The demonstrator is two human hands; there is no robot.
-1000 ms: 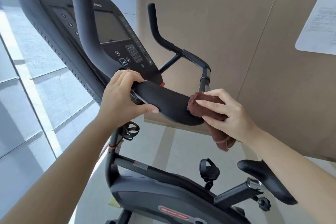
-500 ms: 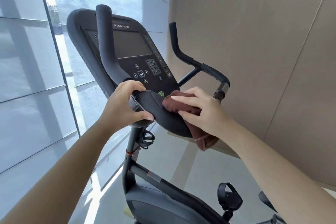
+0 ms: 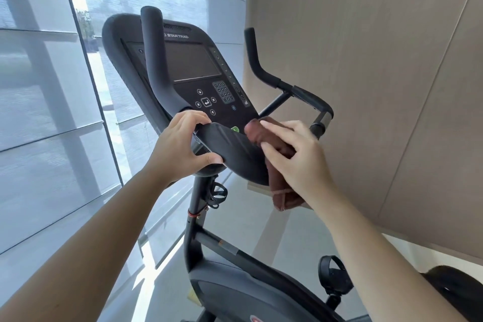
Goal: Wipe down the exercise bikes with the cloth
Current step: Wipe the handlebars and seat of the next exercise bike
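Observation:
A black exercise bike [image 3: 236,293] stands in front of me, its console [image 3: 198,70] tilted toward me. A black padded armrest [image 3: 232,150] juts out below the console. My left hand [image 3: 180,148] grips the armrest's near left end, thumb underneath. My right hand [image 3: 294,158] presses a brown cloth [image 3: 283,197] against the armrest's right side, close to the console's lower edge. Part of the cloth hangs down below my palm. The left handlebar [image 3: 155,60] rises in front of the console; the right handlebar [image 3: 264,73] curves up further right.
A glass window wall [image 3: 52,112] runs along the left. A beige panelled wall [image 3: 379,86] stands close on the right. A pedal with strap [image 3: 333,276] and the black seat [image 3: 457,290] are low on the right. Grey floor lies beneath.
My right hand has slid the cloth along the armrest from its far right tip toward the console. My left hand has kept its grip. The view has tilted upward.

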